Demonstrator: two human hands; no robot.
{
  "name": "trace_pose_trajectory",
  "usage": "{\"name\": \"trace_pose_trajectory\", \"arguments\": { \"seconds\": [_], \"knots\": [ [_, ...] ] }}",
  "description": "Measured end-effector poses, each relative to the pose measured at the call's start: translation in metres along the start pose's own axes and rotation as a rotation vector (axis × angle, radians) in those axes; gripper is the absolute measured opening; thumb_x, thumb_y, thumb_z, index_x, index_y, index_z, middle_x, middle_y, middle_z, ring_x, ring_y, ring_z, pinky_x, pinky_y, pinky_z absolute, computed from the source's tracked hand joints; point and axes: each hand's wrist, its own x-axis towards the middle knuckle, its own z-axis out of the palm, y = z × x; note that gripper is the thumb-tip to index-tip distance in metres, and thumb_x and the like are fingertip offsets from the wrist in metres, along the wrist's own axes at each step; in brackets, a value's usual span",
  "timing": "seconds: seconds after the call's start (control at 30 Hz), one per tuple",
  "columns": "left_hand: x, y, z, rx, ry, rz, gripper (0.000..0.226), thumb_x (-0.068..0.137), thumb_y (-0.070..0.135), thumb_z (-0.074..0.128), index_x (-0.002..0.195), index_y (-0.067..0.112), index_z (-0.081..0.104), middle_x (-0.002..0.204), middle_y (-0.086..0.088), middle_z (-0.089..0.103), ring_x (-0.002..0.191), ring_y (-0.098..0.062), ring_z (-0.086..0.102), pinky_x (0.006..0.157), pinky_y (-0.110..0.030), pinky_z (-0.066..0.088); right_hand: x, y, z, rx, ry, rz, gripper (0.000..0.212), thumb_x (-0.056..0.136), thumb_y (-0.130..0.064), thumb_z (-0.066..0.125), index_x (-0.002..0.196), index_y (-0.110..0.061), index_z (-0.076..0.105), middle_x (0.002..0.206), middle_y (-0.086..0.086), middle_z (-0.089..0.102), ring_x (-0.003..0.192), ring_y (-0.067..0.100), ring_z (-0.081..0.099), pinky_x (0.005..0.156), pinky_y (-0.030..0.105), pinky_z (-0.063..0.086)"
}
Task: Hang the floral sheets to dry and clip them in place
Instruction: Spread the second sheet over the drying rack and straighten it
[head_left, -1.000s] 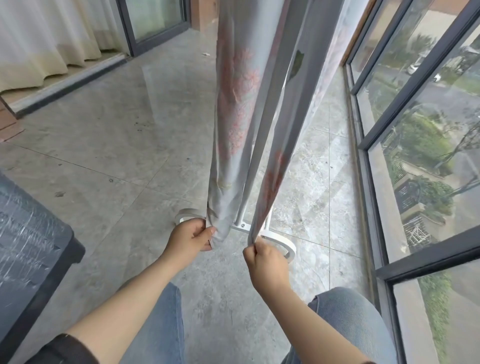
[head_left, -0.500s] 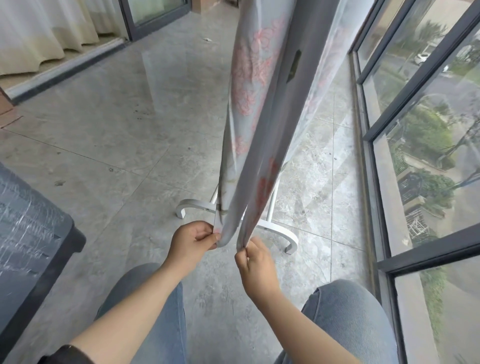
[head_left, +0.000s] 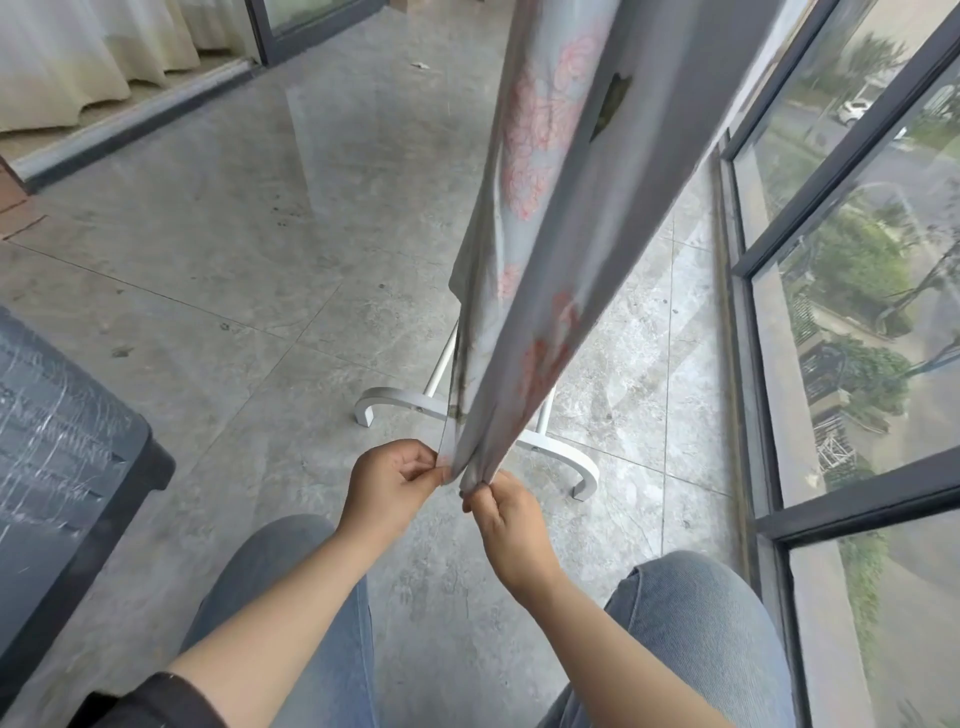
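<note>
Crouched low here with the sheet (head_left: 545, 218) draped over the rack (head_left: 395, 402), both halves hanging down in front of me. My left hand (head_left: 392, 486) is closed in a pinch on the near-left bottom corner, and my right hand (head_left: 506, 514) is pinched shut on the other one just beside it. I'm holding the two corners together so the hems line up and the fabric hangs even, I reckon. No clips in view yet, so pinning it is still to do.
</note>
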Motion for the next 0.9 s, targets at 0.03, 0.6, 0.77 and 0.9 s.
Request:
{"name": "trace_pose_trajectory", "arguments": {
  "seconds": [0.03, 0.6, 0.77, 0.9],
  "knots": [
    [0.000, -0.001, 0.000, -0.015, 0.006, -0.013, 0.033, 0.075, 0.007, 0.078, 0.054, 0.027, 0.062, 0.052, 0.006, 0.063, 0.053, -0.006, 0.054, 0.059, -0.025, 0.042, 0.000, 0.000, 0.000, -0.002, -0.002, 0.006, 0.027, 0.095, -0.017, 0.043, 0.074, -0.005, 0.055, 0.078, 0.007, 0.056, 0.069, 0.010, 0.047, 0.062, 0.023, 0.037],
    [-0.001, -0.004, 0.009, -0.182, 0.011, -0.047, 0.022, 0.080, 0.011, 0.075, 0.063, 0.014, 0.062, 0.066, -0.009, 0.071, 0.069, -0.018, 0.069, 0.083, -0.048, 0.057, 0.001, 0.008, -0.001, 0.023, 0.022, -0.005, 0.031, 0.094, -0.016, 0.045, 0.064, -0.015, 0.053, 0.076, -0.006, 0.052, 0.075, 0.009, 0.048, 0.064, 0.016, 0.034],
    [-0.007, -0.008, 0.014, -0.187, -0.048, -0.040, 0.011, 0.080, 0.009, 0.075, 0.071, 0.014, 0.070, 0.075, -0.008, 0.074, 0.081, -0.028, 0.071, 0.087, -0.049, 0.055, -0.004, 0.011, -0.010, -0.024, 0.083, -0.062, 0.030, 0.094, -0.014, 0.046, 0.065, -0.013, 0.053, 0.070, -0.015, 0.053, 0.076, 0.007, 0.049, 0.064, 0.014, 0.035],
    [-0.008, -0.010, 0.017, -0.209, -0.065, -0.045, 0.009, 0.082, 0.004, 0.072, 0.075, 0.009, 0.069, 0.077, -0.008, 0.075, 0.081, -0.025, 0.072, 0.086, -0.043, 0.056, -0.002, 0.015, -0.008, -0.059, 0.051, -0.076, 0.029, 0.094, -0.014, 0.044, 0.065, -0.014, 0.050, 0.067, -0.009, 0.051, 0.077, 0.012, 0.050, 0.065, 0.018, 0.035]
  ]
}}
